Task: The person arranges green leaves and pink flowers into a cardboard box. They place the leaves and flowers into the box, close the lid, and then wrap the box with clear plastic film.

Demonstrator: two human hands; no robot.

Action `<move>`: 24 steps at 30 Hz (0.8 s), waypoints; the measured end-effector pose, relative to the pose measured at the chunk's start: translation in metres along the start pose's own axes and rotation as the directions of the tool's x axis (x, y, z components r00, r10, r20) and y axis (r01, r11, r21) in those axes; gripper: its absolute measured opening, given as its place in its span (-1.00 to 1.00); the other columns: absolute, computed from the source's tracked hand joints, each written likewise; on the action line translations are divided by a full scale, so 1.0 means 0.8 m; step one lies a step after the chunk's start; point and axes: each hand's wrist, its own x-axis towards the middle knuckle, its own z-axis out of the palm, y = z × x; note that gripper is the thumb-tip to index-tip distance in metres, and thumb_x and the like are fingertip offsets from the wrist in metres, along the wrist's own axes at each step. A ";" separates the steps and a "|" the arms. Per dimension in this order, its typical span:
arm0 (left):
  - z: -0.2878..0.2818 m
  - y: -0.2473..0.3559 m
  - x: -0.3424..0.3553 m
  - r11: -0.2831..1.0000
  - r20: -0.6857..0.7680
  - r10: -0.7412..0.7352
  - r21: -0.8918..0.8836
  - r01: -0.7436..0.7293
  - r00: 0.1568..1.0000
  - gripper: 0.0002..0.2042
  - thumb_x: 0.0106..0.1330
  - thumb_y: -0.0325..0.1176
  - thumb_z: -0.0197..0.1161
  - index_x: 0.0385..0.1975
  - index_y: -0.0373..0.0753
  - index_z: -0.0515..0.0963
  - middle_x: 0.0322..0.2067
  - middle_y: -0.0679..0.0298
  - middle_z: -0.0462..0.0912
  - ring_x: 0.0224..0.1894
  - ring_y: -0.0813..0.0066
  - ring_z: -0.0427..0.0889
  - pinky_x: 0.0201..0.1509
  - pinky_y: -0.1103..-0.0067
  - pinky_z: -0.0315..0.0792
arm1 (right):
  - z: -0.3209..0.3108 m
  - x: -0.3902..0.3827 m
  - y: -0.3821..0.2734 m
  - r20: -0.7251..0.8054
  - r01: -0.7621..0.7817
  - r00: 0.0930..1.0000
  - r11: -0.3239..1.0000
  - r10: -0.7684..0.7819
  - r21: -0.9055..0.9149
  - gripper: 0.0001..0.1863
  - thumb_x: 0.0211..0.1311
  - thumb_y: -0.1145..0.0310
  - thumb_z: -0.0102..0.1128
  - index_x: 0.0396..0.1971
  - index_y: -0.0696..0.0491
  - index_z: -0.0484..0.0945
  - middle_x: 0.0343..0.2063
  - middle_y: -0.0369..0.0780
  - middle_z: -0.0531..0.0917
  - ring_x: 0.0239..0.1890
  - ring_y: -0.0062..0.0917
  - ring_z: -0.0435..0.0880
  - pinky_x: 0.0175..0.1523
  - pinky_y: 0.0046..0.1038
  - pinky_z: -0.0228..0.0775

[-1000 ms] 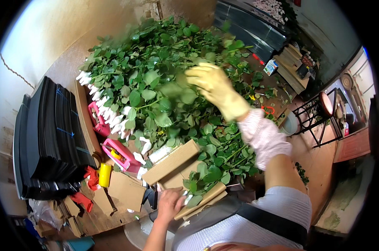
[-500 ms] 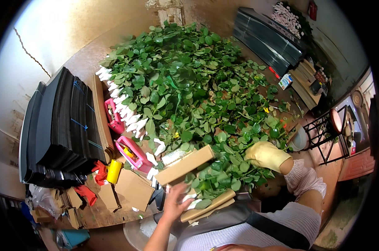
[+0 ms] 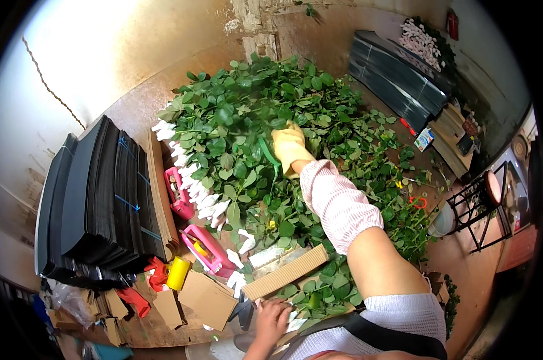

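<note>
My right hand (image 3: 291,146), in a pale yellow glove, is stretched out over a big heap of green leafy stems (image 3: 247,108). Leaves hide its fingertips, so its grip cannot be made out. A green strip (image 3: 268,155) lies just left of the glove. My bare left hand (image 3: 273,319) is low in front of me with its fingers bent, beside white-wrapped flower heads (image 3: 295,324); whatever it may hold is hidden. Those heads belong to a smaller leafy bunch (image 3: 325,294) close to my body. Just beyond the left hand lies a corrugated cardboard strip (image 3: 286,273).
At left stand stacked black sheets (image 3: 97,198). Nearby are two pink tape dispensers (image 3: 208,252), a yellow roll (image 3: 177,273) and cardboard pieces (image 3: 207,299). White-wrapped heads (image 3: 190,180) line the heap's left edge. Orange-handled scissors (image 3: 418,202) and a carton (image 3: 424,140) lie at right.
My right hand has swung from the near right, by the smaller bunch, forward and left over the heap. The left hand has shifted slightly right and nearer. The whole view has tilted a little.
</note>
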 end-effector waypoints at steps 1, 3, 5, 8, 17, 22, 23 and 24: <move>0.002 0.003 0.000 1.000 -0.035 -0.011 -0.013 0.010 0.999 -0.80 0.29 -0.32 0.46 -0.12 -0.17 0.73 -0.10 0.21 0.72 0.00 0.13 0.63 0.16 0.30 0.46 | -0.008 -0.016 -0.004 0.125 0.017 0.991 0.987 -0.038 0.161 -0.51 0.45 0.13 0.19 0.28 -0.01 0.50 0.21 -0.02 0.56 0.24 -0.24 0.57 0.36 -0.31 0.39; 0.006 0.009 -0.002 0.993 -0.092 -0.086 -0.094 0.078 0.992 -0.83 0.29 -0.38 0.46 -0.16 -0.20 0.73 -0.13 0.20 0.73 -0.06 0.15 0.65 0.10 0.32 0.50 | -0.022 -0.078 0.003 0.226 -0.057 0.970 0.821 -0.089 0.568 -0.71 0.44 0.33 0.19 0.09 0.04 0.59 0.02 -0.05 0.67 0.01 -0.34 0.71 0.14 -0.38 0.56; 0.008 0.018 -0.003 0.956 -0.125 -0.214 -0.232 0.181 0.969 -0.85 0.28 -0.44 0.45 -0.19 -0.24 0.72 -0.16 0.17 0.75 -0.11 0.16 0.68 0.02 0.35 0.56 | -0.027 -0.165 0.052 -0.044 0.216 0.965 0.696 -0.257 0.685 -0.73 0.51 0.44 0.08 0.12 0.08 0.57 0.05 -0.09 0.66 0.05 -0.37 0.69 0.15 -0.34 0.57; -0.001 0.012 0.003 0.984 -0.104 -0.086 -0.164 0.068 0.991 -0.88 0.29 -0.49 0.43 -0.21 -0.27 0.71 -0.16 0.12 0.77 -0.13 0.17 0.72 0.01 0.41 0.59 | -0.027 -0.242 0.149 -0.306 0.491 0.868 0.580 -0.392 0.650 -0.70 0.50 0.40 0.14 0.16 0.07 0.58 -0.01 -0.15 0.69 -0.04 -0.38 0.69 0.13 -0.34 0.55; 0.013 -0.008 -0.012 0.877 -0.054 -0.236 -0.441 0.189 0.970 -0.22 0.21 -0.53 0.54 0.41 -0.14 0.24 0.23 0.04 0.53 0.15 0.25 0.67 0.16 0.35 0.63 | 0.037 -0.399 0.360 -0.027 0.467 0.857 0.754 -0.514 0.462 -0.80 0.22 0.51 0.37 -0.15 0.04 0.73 -0.19 -0.14 0.77 -0.13 -0.28 0.77 -0.09 -0.32 0.62; -0.009 0.001 0.005 0.945 -0.048 -0.154 -0.300 0.133 0.987 -0.52 0.22 -0.39 0.57 0.16 -0.16 0.61 -0.07 0.06 0.70 0.07 0.18 0.70 0.07 0.40 0.62 | -0.006 -0.403 0.296 0.292 0.386 0.889 0.921 -0.354 -0.059 -0.76 0.04 0.40 0.39 -0.22 -0.07 0.75 -0.20 -0.21 0.76 -0.10 -0.22 0.75 -0.03 -0.20 0.60; -0.008 -0.001 0.004 0.977 -0.070 -0.112 -0.188 0.097 0.991 -0.58 0.21 -0.37 0.56 0.09 -0.17 0.68 -0.06 0.05 0.67 0.02 0.10 0.69 0.08 0.37 0.58 | -0.035 -0.390 0.272 0.365 0.400 0.871 0.906 -0.329 -0.138 -0.74 0.06 0.36 0.40 -0.19 -0.05 0.74 -0.20 -0.19 0.76 -0.11 -0.22 0.75 -0.04 -0.19 0.59; -0.007 0.000 0.002 0.983 -0.077 -0.113 -0.151 0.100 0.991 -0.58 0.22 -0.36 0.56 0.09 -0.17 0.68 -0.05 0.05 0.66 0.00 0.09 0.69 0.07 0.36 0.58 | -0.060 -0.372 0.249 0.434 0.416 0.852 0.883 -0.294 -0.218 -0.72 0.09 0.32 0.41 -0.15 -0.04 0.74 -0.20 -0.17 0.75 -0.12 -0.22 0.74 -0.04 -0.18 0.58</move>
